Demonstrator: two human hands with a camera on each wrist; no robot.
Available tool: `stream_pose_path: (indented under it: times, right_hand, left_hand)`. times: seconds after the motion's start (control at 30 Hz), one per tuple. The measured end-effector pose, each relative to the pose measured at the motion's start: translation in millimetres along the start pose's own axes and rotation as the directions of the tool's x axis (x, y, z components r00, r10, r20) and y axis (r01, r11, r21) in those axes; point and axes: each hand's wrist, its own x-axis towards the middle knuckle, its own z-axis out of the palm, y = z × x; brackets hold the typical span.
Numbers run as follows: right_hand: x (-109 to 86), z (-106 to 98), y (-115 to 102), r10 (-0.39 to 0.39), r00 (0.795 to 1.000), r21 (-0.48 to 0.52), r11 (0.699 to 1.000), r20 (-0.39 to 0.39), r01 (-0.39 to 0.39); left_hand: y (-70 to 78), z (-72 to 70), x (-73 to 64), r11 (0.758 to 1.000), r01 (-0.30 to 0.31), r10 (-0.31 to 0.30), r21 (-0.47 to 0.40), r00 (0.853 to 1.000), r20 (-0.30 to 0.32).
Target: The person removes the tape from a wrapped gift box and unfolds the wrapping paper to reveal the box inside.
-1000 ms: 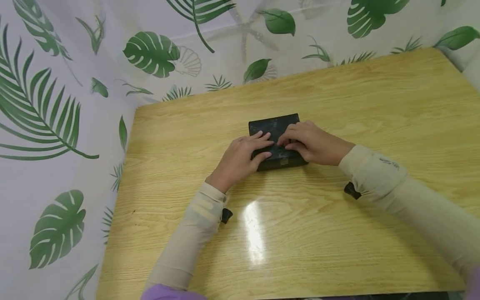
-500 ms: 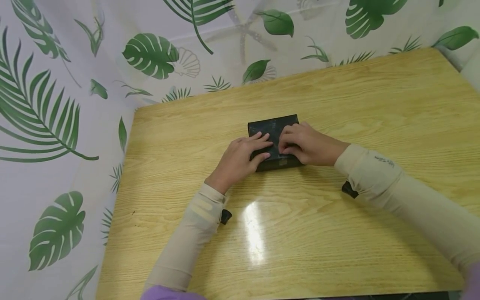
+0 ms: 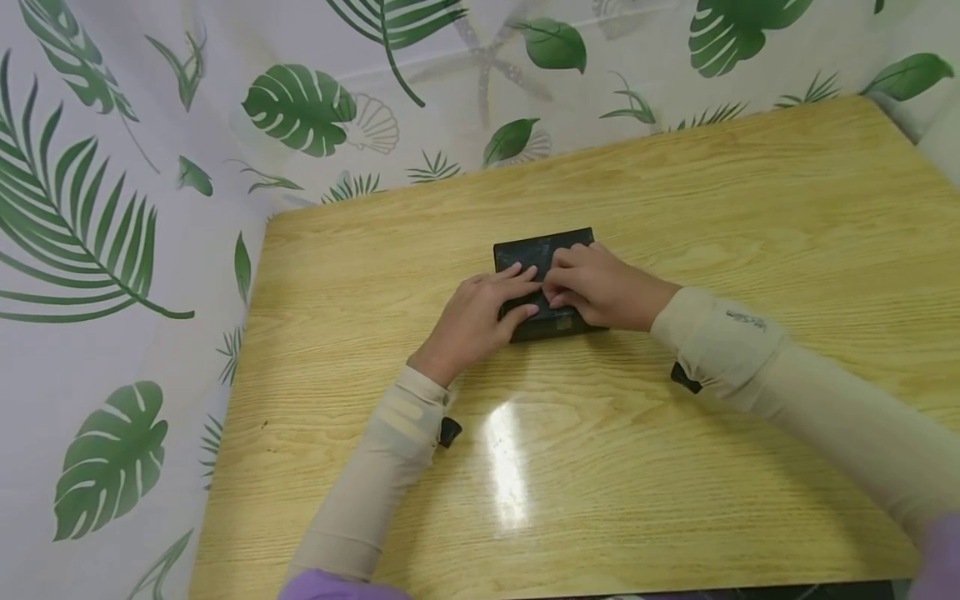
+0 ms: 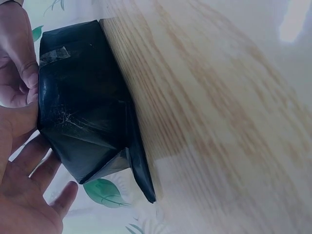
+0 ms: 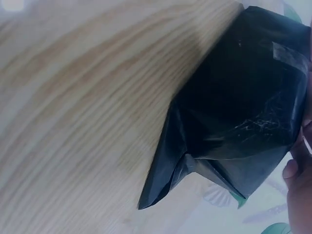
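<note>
Left hand (image 3: 482, 314) is lying with straight, spread fingers over the left part of a black package (image 3: 534, 252), clutching nothing, while the right hand (image 3: 600, 287) is curling its fingers towards the thumb on top of it; whether it is pinching something thin there, I cannot tell. The package is sitting just above the centre of the head frame, on the wood-grain table (image 3: 600, 483). In my judgement the main risk is coming from how thin and loosely folded the package is looking: a hard pull by the curled fingers could be tearing it, and too light a press from the flat hand could be letting it swing round. The left-end flap (image 4: 139, 170), jutting out at the bottom centre of the left-wrist frame, could be snagging; so could the right-end flap (image 5: 163, 178), lower left in the right-wrist frame. Clear tape (image 4: 54, 56) on the front face might be peeling if tugged.

Around this, a leaf-printed curtain (image 3: 300, 33) is filling the upper and left parts of the head frame, and a glare patch (image 3: 504, 467) is shining at lower centre, well apart from the package. Beige sleeves (image 3: 360, 500) are covering the forearms. Mostly the hands themselves are standing in the way, crowding together and hiding the spot beneath the right fingertips
</note>
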Motion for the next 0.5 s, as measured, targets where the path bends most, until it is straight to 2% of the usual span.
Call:
stream_pose_path:
  times: [0.13,0.33,0.4,0.5]
  right_hand:
    - [-2.9,0,-3,-0.005,1.0,-0.07,0.998,0.029,0.007]
    - [-14.4,-9,-3,0.013,0.999,0.127,0.992,-0.049,-0.007]
    - [-16.0,-10,-2,0.009,0.997,0.146,0.989,-0.073,0.002]
    - [-16.6,-6,-2,-0.03,0.994,0.105,0.994,-0.102,0.041]
  left_hand:
    - [1.4,0.7,0.3,1.0,0.007,-0.007,0.008,1.0,0.005]
    - [3.4,-3.2,2.3,0.999,-0.018,0.017,0.03,1.0,0.025]
    - [4.0,-6.4,5.7,0.997,-0.038,0.036,0.066,0.999,0.029]
    - [5.3,-10.0,13.5,0.988,-0.078,0.074,0.136,0.997,0.037]
